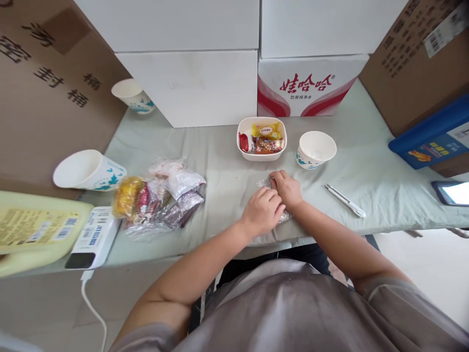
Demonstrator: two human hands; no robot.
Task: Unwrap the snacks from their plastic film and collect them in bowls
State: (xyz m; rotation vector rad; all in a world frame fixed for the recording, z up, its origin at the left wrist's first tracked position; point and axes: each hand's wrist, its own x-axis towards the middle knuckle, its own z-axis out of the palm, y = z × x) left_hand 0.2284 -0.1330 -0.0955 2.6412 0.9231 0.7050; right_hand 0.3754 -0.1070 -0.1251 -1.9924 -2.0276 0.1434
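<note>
Both hands rest together on the pale green table cloth (220, 146), just in front of a cream tray (261, 154). My left hand (262, 211) and my right hand (287, 188) are both closed on a small clear plastic bag (264, 184), which is mostly hidden under the fingers. The tray holds a red, a yellow and a brown snack packet. A white paper bowl (315, 149) with teal print stands right of the tray.
A heap of bagged snacks (157, 198) lies at the left. Two more paper bowls (88, 171) (132, 95) lie tipped beyond it. A white pen-like tool (345, 200) and a phone (452, 192) are on the right. Cardboard and white boxes (194, 83) wall the back.
</note>
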